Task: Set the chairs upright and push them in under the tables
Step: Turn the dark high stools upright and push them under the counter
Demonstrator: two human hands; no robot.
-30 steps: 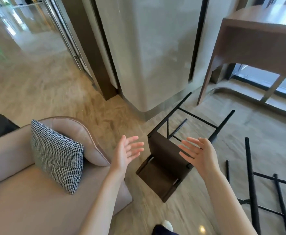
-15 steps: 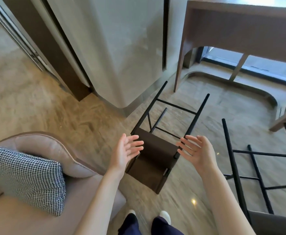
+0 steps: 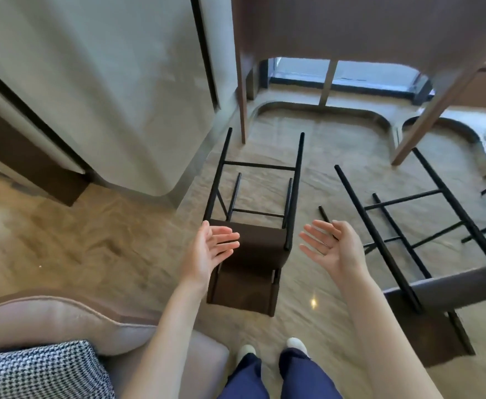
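Chair (image 3: 253, 249) toppled on floor — between 2 spread hands (image 3: 267, 246)

sofa (image 3: 63, 318) lower left | houndstooth cushion (image 3: 40, 370) on it | marble pillar (image 3: 121, 82)

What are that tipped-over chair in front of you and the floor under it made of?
The tipped chair looks like thin black matte metal rod legs with a dark brown seat, wood or upholstery; the blur leaves that open. The floor looks like polished beige stone or tile: veined pattern and a bright light reflection.
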